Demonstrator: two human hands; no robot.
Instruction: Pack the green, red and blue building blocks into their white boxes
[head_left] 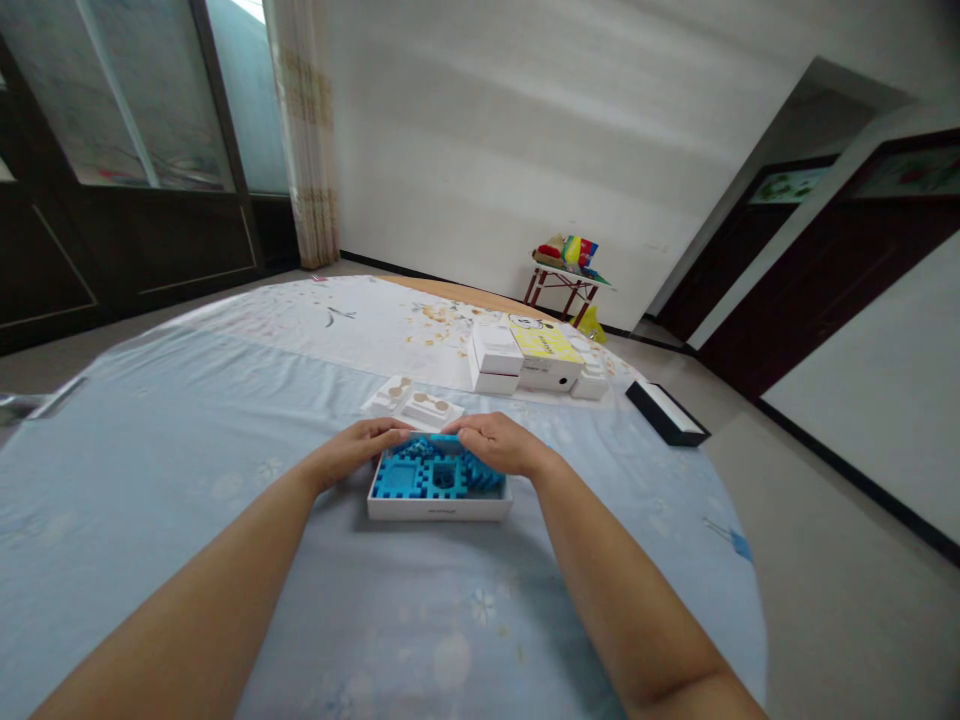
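A shallow white box [439,508] lies on the pale blue cloth in front of me, filled with blue notched plastic pieces [420,477]. My left hand [358,447] rests at the box's far left corner, fingers curled onto the blue pieces. At the far right corner, my right hand [499,443] curls over the same pieces. Both hands grip a blue piece at the box's far edge. Fingertips are partly hidden.
A white moulded insert tray [412,404] lies just beyond the box. Farther back stand white boxes [495,357] and a yellow-topped box [547,355]. A black-edged flat box [666,412] sits near the table's right edge. A small stand with colourful items [568,268] is by the wall.
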